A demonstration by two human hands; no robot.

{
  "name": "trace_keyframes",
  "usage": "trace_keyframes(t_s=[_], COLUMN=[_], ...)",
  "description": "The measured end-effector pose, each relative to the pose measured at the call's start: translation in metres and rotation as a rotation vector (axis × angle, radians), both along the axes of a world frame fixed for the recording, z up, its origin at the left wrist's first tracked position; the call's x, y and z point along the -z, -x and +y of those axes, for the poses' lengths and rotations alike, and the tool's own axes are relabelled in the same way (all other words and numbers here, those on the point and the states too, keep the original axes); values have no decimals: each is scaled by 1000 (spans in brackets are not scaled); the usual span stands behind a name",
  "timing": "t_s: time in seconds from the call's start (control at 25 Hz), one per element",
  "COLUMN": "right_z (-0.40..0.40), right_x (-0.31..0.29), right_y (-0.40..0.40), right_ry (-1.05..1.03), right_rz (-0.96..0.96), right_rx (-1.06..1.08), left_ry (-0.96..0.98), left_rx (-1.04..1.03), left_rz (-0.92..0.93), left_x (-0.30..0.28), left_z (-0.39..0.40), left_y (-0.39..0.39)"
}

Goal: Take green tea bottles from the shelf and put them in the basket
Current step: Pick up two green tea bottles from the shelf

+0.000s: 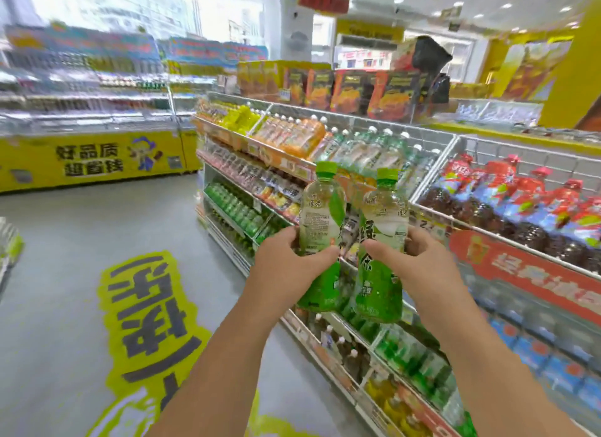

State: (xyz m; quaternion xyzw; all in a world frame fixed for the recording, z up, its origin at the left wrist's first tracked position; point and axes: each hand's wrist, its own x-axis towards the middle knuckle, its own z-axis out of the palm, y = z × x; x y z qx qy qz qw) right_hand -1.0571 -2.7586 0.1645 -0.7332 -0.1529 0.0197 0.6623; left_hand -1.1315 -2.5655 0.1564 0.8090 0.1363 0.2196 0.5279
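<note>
Two bare arms reach up from the bottom of the frame toward its centre, each hand carrying a green tea bottle; the left hand (286, 257) grips the left bottle (320, 238) round its middle, thumb across the front of the label and fingers curled behind it; the right hand (413, 257) grips the right bottle (380, 251) the same way, thumb on the near side and fingers wrapped round the far side; both bottles stand roughly upright with bright green caps on top, pale near the shoulder and green toward the base, and they sit just beside each other, close enough that it is hard to tell whether they touch; both are held in the air in front of the shelf (432, 215), which runs from centre frame down to the lower right; on its wire-fronted top tier lie orange drink bottles (292, 134) to the upper left of the hands, clear white-capped bottles (367, 147) directly behind them, and red-labelled dark bottles (520, 205) at the right; lower tiers hold more green bottles and are blurred; at the left of the frame stands a yellow freezer chest (91, 160) with dark lettering; the grey floor (65, 274) carries a large yellow decal (153, 316) at lower left.
</note>
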Motion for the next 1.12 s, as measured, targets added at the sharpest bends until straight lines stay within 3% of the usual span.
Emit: trace_keyframes(t_s=[0.2,0.48,0.8,1.12], right_z=[63,113,145,210], right_x=[24,26,35,56], right_y=[-79,-202,-285,-349], right_ry=[-17,-3,15,-6], right_rz=[-7,22,25,63], right_rx=[-81,-151,-7,293], left_ry=[-34,-17,34,-26], left_rx=[-131,-109,39,299], left_rz=[3,21,62,122], left_x=[9,7,23,42], left_z=[67,122,162,233], left_y=[-55,-171,-293,-408])
